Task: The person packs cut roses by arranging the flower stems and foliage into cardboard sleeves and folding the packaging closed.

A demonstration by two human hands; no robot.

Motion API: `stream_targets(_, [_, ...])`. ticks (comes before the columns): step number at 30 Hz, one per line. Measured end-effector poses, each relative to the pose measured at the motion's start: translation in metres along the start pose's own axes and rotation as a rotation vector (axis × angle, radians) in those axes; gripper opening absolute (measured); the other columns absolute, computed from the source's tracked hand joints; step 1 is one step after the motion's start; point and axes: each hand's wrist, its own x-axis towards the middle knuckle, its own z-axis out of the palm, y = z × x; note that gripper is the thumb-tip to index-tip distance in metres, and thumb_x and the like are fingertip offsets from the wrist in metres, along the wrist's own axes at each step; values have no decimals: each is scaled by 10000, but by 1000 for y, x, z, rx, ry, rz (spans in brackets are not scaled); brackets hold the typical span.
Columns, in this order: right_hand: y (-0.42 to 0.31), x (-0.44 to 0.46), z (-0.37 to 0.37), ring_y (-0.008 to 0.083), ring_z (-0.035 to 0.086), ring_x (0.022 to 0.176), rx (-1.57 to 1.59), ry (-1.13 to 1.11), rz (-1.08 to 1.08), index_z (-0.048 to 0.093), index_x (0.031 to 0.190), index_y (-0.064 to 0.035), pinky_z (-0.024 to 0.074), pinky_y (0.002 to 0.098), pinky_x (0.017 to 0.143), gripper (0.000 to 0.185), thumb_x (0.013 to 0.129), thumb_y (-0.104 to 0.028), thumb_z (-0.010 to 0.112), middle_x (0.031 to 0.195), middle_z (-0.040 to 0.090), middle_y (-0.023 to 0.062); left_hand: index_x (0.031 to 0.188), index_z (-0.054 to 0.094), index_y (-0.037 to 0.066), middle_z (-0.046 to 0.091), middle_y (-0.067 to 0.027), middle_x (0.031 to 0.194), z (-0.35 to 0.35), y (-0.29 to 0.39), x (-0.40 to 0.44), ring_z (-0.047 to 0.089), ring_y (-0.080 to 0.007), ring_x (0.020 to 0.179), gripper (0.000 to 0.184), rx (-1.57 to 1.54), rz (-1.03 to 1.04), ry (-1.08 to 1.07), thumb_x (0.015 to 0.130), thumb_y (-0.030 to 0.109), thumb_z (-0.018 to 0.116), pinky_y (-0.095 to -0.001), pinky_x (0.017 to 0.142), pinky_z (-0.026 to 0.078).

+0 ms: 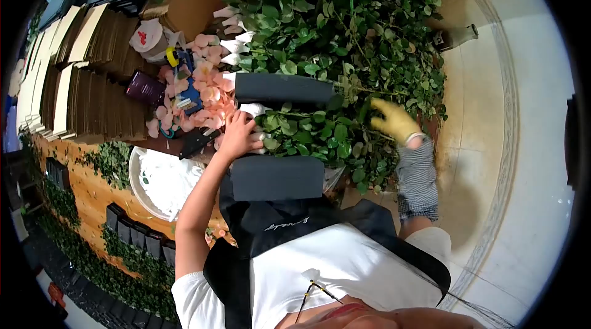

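My bare left hand rests at the head end of a bundle of leafy flower stems, its fingers curled over white-sleeved flower heads. The stems, which look like roses, lie between two dark grey padded boards, a far one and a near one. On the right, my right hand wears a yellow glove and a checkered sleeve cover. Its fingers point left, apart, at the edge of the foliage. Some fingertips are close against the leaves, and I see no stem held in them.
A large pile of leafy stems lies beyond the boards. To the left are pink petals, stacked cardboard sheets, a purple container and a basket of white sleeves. A bottle lies at the right.
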Motion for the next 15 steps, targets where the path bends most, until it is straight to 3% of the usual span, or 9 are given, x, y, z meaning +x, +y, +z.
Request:
stream_targets(1, [-13, 12, -21, 328, 566, 1282, 219, 154, -145, 481, 1456, -66, 429, 405, 1101, 584, 947, -294, 652, 1420, 567, 178, 942, 644, 42, 568, -146, 1128, 0, 0, 0, 478, -358, 1169, 510, -1, 2, -2, 590, 348, 850, -532, 1058, 334])
stream_targets(3, [-59, 49, -47, 309, 567, 1285, 521, 420, -130, 491, 1455, -72, 441, 395, 1087, 540, 958, -210, 649, 1396, 586, 178, 950, 644, 44, 558, -153, 1136, 5, -3, -2, 477, -370, 1165, 523, 10, -17, -26, 587, 355, 854, -534, 1055, 338])
stream_targets(5, [-41, 122, -27, 356, 608, 1171, 18, 788, -87, 503, 1417, -68, 491, 447, 998, 588, 897, -246, 712, 1293, 634, 175, 958, 644, 48, 542, -169, 1152, 13, -8, -4, 477, -379, 1164, 529, 54, 15, 1, 584, 355, 857, -540, 1050, 343])
stream_targets(6, [-34, 154, -19, 380, 627, 1085, -182, 824, 2, 496, 1413, -81, 507, 474, 935, 612, 869, -243, 725, 1214, 658, 184, 956, 645, 49, 527, -180, 1141, 8, -3, -3, 477, -388, 1162, 533, 85, -10, -22, 581, 359, 859, -546, 1045, 347])
stream_targets(7, [-19, 182, -5, 365, 638, 1041, -203, 739, 113, 579, 1320, -78, 519, 472, 892, 489, 864, -199, 710, 1139, 673, 177, 964, 644, 45, 523, -182, 1111, 5, -1, -3, 479, -394, 1161, 543, 57, -35, -41, 584, 367, 860, -543, 1044, 349])
stream_targets(9, [6, 214, 6, 357, 643, 1016, -38, 729, 185, 654, 1191, -66, 528, 460, 843, 339, 858, -125, 677, 1082, 671, 178, 952, 641, 40, 520, -184, 1096, 7, -4, -3, 481, -398, 1154, 526, 56, -9, -24, 599, 365, 856, -538, 1038, 352])
stream_targets(11, [-8, 187, -36, 362, 643, 972, -63, 1060, 135, 686, 1086, -56, 530, 449, 794, 263, 826, -57, 642, 1037, 669, 167, 941, 631, 36, 521, -185, 1092, 11, -8, -4, 486, -397, 1144, 509, 108, 41, 22, 602, 346, 850, -534, 1024, 357])
stream_targets(13, [-27, 108, -92, 360, 646, 909, -126, 1459, -57, 686, 1070, -61, 529, 446, 767, 285, 793, -32, 625, 987, 670, 155, 938, 628, 35, 524, -177, 1099, 7, -5, -3, 491, -393, 1129, 504, 39, 29, 22, 592, 329, 844, -530, 1010, 361])
stream_targets(15, [36, 71, -102, 329, 658, 944, -326, 1694, 104, 698, 1023, -59, 534, 407, 785, 218, 817, -49, 628, 1013, 686, 145, 929, 631, 40, 529, -160, 1114, 6, -3, -3, 499, -380, 1111, 485, 26, 39, 70, 584, 310, 839, -522, 993, 370])
